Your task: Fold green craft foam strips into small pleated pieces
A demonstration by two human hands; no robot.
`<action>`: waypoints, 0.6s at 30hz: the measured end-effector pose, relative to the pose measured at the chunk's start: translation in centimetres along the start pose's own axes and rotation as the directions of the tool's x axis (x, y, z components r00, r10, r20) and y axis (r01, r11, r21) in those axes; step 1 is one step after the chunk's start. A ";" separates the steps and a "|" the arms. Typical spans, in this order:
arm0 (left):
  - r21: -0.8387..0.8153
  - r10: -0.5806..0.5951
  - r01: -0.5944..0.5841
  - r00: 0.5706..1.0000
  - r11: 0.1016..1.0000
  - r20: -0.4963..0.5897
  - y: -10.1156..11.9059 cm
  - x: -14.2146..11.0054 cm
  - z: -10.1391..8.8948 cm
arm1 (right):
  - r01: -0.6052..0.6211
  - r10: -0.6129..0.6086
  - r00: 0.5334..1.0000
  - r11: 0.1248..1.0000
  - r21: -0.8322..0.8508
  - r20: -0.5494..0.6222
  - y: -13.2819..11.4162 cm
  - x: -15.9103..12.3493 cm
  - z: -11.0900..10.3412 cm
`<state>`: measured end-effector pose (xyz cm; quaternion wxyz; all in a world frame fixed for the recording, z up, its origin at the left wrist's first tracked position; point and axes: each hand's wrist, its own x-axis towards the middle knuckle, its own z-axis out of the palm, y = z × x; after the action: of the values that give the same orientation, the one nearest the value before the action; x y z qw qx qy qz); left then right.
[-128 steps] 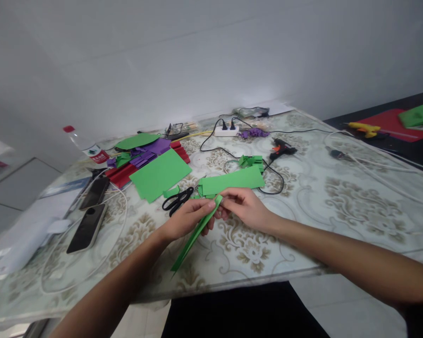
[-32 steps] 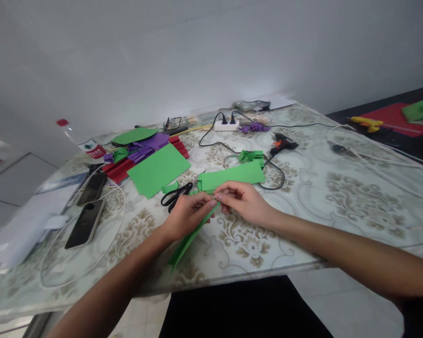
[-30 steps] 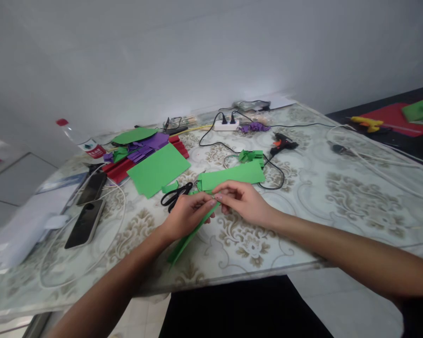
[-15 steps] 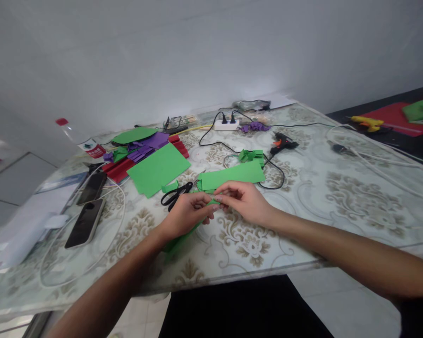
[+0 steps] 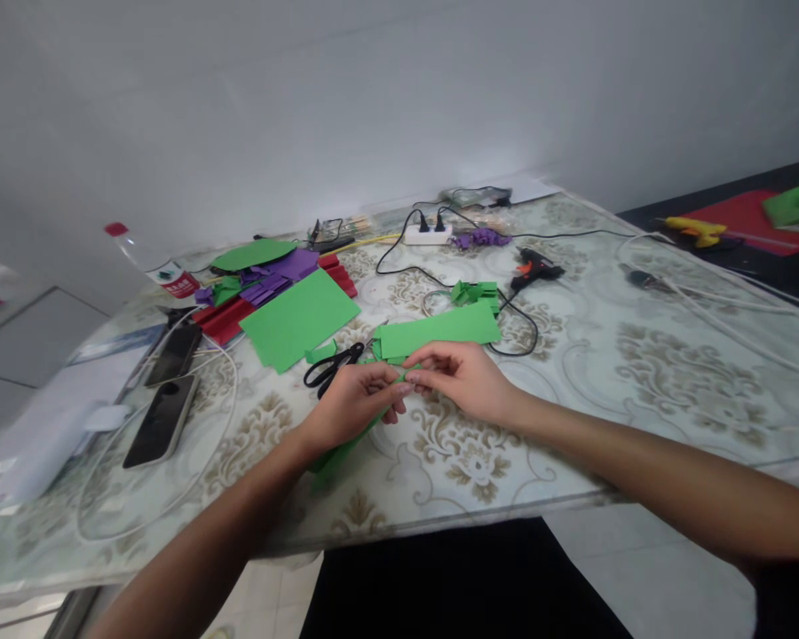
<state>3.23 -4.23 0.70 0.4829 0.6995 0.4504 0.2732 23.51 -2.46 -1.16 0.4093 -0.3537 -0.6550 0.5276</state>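
Note:
My left hand is closed on a strip of green paper, whose longer part hangs below and behind the hand toward the table's front edge. The thumb and fingers of my right hand pinch the strip's other end, where the fingertips of both hands meet. Much of the strip is hidden by the left hand. Just beyond my hands lies a green paper rectangle. Black-handled scissors rest left of it, close to my left hand, beside a small green scrap.
Green sheets, purple paper and red folded paper lie to the left. Phones and a bottle are farther left. A power strip, a black glue gun and cut green pieces lie beyond the hands.

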 end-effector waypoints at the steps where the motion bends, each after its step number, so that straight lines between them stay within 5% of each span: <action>1: -0.002 -0.002 0.002 1.000 1.000 -0.001 -0.1 0.0 0.0 | 0.002 -0.002 1.000 1.000 0.001 0.001 0.0 0.0 0.0; 18: 0.035 0.020 -0.021 1.000 0.999 0.011 -0.1 -0.1 0.0 | -0.001 0.000 1.000 0.998 -0.060 -0.023 0.1 0.0 0.1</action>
<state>3.16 -4.27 0.59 0.4701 0.7138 0.4455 0.2666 23.41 -2.46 -1.25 0.4058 -0.3721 -0.6658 0.5036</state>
